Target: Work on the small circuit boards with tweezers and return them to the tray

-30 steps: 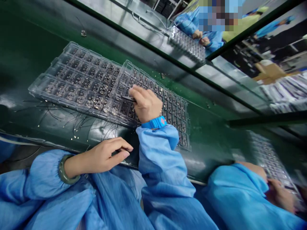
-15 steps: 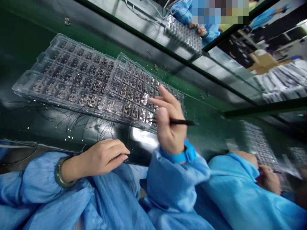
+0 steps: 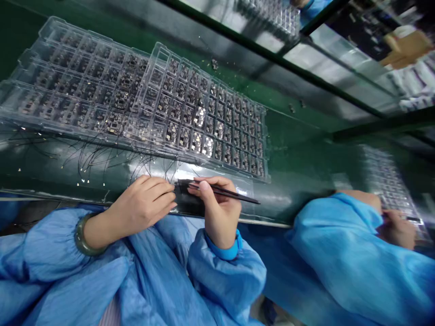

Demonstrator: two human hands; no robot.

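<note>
At lower centre of the frame, the right hand (image 3: 217,213) pinches black tweezers (image 3: 220,192), its grip closed on them, tips pointing left toward a small dark part (image 3: 183,186). Just left, the left hand (image 3: 142,208) rests on the green table (image 3: 299,158), fingertips touching that part. Clear compartment trays (image 3: 136,95) lie above.

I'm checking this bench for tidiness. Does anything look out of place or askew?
Yes. The two clear trays overlap, the right one's edge riding over the left. Loose thin black wires lie tangled on the green surface, just beyond the left hand and the right hand holding tweezers.
</note>
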